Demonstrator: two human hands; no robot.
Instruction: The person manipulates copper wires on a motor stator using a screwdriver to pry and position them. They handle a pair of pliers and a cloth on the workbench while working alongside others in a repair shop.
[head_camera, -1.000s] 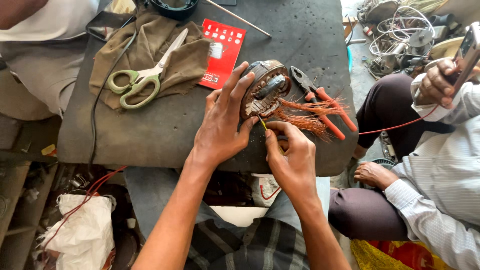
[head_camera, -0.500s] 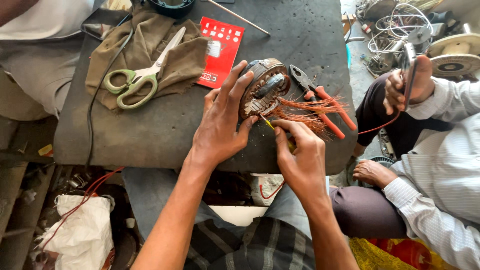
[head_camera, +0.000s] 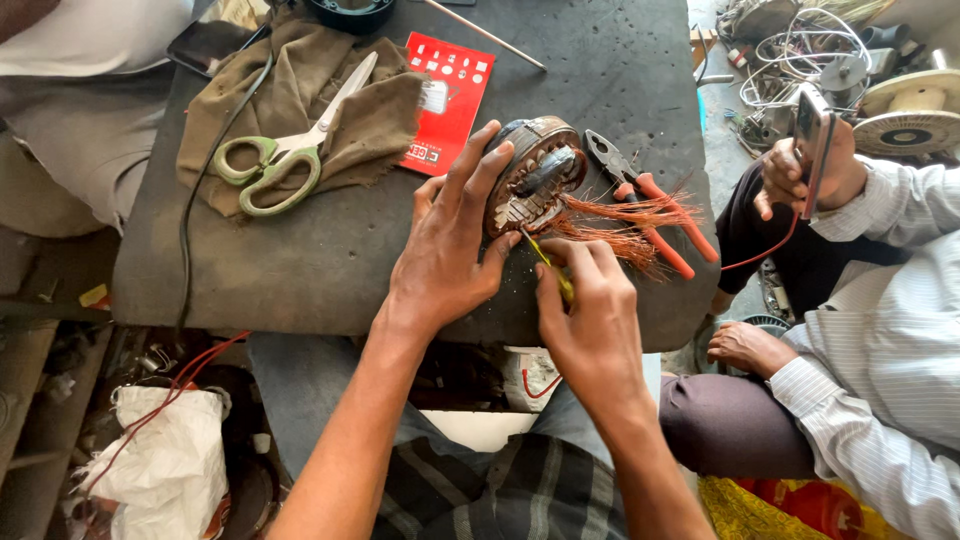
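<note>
My left hand (head_camera: 447, 245) grips a round metal motor stator (head_camera: 532, 172), tilted on its edge on the dark worktable (head_camera: 300, 265). Loose orange copper wire (head_camera: 625, 225) spills out of the stator to the right. My right hand (head_camera: 590, 310) holds a small yellow-handled tool (head_camera: 550, 265) whose tip touches the stator's lower rim. Both hands sit at the table's front edge.
Red-handled pliers (head_camera: 650, 205) lie just right of the stator. Green-handled scissors (head_camera: 285, 155) rest on a brown cloth (head_camera: 300, 95) at the back left, beside a red card (head_camera: 450, 95). A seated person in a striped shirt (head_camera: 880, 340) on the right holds a phone (head_camera: 812, 140).
The person at the right has shifted the hand with the phone. My hands and the stator have stayed almost in place.
</note>
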